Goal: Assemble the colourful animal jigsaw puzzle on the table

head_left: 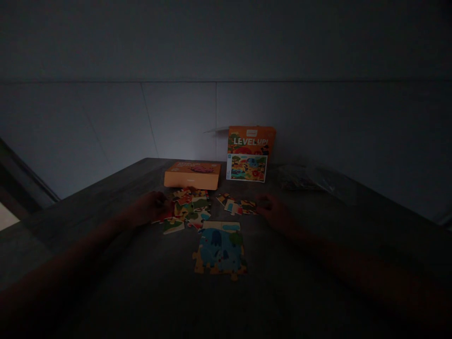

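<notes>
Loose pieces (200,203), at eleven o'clock from the joined puzzle (221,249), are judged light, stiff, best edge-held. Left hand (150,206) and right hand (272,212) are curled; contents cannot be told.

Bare, tapering left forearm (76,254): extended from the lower left edge, angled forward and inward.
Bare left hand (150,207): held low, fingers bent and turned inward; grip obscured by darkness.
Bare, tapering right forearm (349,261): extended from the lower right edge, angled forward and inward.
Bare right hand (275,214): lowered, fingers curled and directed inward; grip likewise obscured.
Spacing: hands set well apart.
</notes>
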Available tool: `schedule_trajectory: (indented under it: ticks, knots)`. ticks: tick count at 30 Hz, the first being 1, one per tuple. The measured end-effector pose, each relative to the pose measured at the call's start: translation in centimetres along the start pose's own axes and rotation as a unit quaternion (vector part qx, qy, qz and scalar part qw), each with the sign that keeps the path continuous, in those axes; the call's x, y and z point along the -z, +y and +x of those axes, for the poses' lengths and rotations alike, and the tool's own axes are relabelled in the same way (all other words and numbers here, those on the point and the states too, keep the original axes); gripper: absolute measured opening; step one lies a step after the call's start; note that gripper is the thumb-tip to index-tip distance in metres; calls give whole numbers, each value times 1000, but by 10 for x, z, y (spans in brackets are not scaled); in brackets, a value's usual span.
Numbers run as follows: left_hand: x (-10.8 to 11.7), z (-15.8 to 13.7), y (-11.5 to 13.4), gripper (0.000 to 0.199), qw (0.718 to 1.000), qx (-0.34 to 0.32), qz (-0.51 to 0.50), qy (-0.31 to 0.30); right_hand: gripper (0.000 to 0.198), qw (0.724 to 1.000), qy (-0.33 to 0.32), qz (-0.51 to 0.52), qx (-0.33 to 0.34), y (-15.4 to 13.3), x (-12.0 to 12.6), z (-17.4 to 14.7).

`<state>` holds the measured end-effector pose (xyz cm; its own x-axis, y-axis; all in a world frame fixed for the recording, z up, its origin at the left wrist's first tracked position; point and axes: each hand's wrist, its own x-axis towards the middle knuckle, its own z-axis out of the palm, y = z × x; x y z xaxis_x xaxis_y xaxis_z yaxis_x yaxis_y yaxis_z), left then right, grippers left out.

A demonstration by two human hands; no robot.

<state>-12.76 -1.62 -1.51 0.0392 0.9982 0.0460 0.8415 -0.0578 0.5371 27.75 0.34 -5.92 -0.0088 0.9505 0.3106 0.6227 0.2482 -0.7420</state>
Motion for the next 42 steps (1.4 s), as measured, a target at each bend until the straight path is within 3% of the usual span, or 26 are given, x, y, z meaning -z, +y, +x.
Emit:
schedule_trajectory:
  ticks: [5,9,13,16,19,24,31,36,38,40,42]
  knots:
    - [12,-9,16,37,987,51,-153,-26,24,1000,-14,5,10,-2,0,-1]
    - [15,-7,13,39,981,76,-179,18,23,1000,-12,3,8,-1,0,-1]
    - [17,0,2,40,985,86,-123,85,21,1000,-18,9,0,0,0,-1]
    - [18,3,-4,46,983,67,-78,150,20,1000,-15,12,3,1,-1,-1]
    - [17,4,-5,51,981,28,-74,178,21,1000,-16,19,7,1,-1,0]
    - [9,1,3,57,987,-31,-62,143,21,1000,-20,17,3,2,-2,0]
    - [6,1,7,57,994,8,-36,106,18,999,-39,17,17,0,0,-2]
    - [2,1,1,54,991,-13,68,117,16,998,-40,17,39,-1,0,-4]
    - [-2,-2,5,56,983,-48,106,141,17,998,-36,6,50,1,-1,-4]
    - [-10,-6,13,58,970,-130,136,157,17,998,-34,-7,58,2,-2,-4]
    - [-20,-10,21,59,952,-221,163,136,17,997,-35,-17,67,2,-3,-4]
